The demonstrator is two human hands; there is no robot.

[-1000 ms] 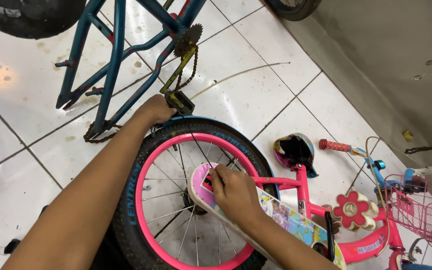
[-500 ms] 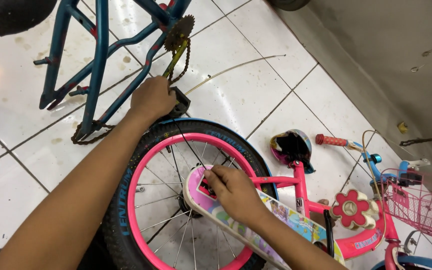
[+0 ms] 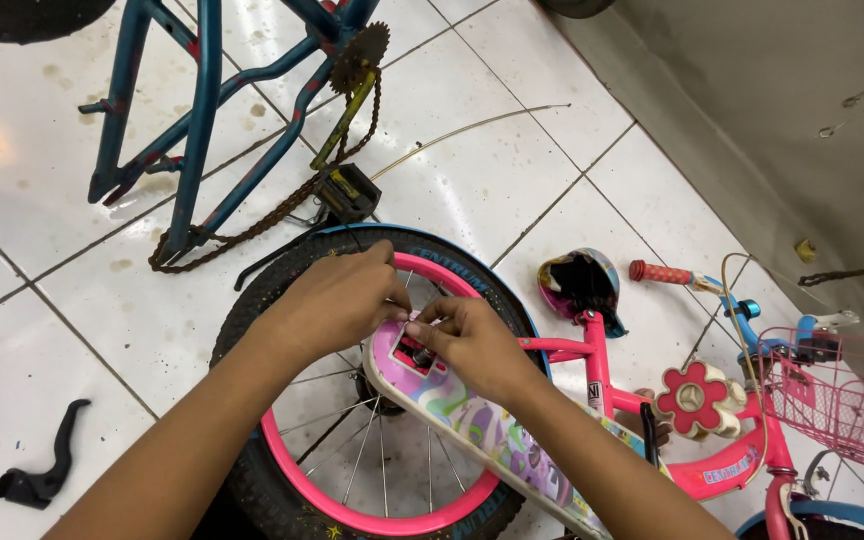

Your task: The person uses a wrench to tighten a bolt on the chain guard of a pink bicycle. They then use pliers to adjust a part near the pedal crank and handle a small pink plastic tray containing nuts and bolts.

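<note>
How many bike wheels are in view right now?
4: the pink-rimmed wheel under both hands, a blue-edged one bottom right, dark tyres at top left and top. More may be hidden.

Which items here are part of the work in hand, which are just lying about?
In hand:
- left hand and right hand, fingers meeting at the hub end of the chain guard
- pink-rimmed rear wheel
- pink bike frame

Lying about:
- blue bike frame with rusty chain
- black brake lever
- loose cable
- pink basket
</note>
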